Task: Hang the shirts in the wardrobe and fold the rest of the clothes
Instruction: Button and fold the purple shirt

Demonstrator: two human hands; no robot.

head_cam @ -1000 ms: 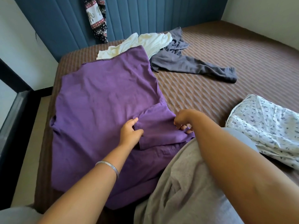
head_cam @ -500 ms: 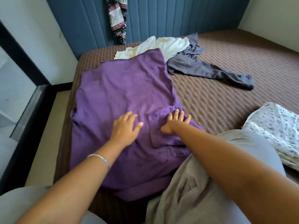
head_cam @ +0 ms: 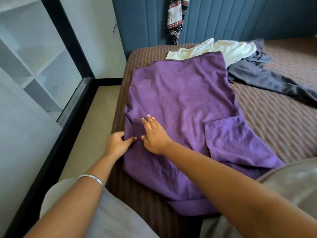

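Brown quilted bed [head_cam: 274, 127] against blue padded headboard [head_cam: 231, 19]; four garments counted.
Purple shirt [head_cam: 180, 100] lies spread flat at bed's left side, right sleeve folded in. Behind it, touching: one cream garment [head_cam: 228, 49], one grey garment [head_cam: 267, 79]. One patterned cloth [head_cam: 175, 19] hangs on headboard. Left hand [head_cam: 116, 145] pinches shirt's left edge, thumb on top, fingers curled under. Right hand [head_cam: 154, 134] rests on shirt just beside it, fingers straight. One silver bangle [head_cam: 91, 179] on left wrist. No readable writing.
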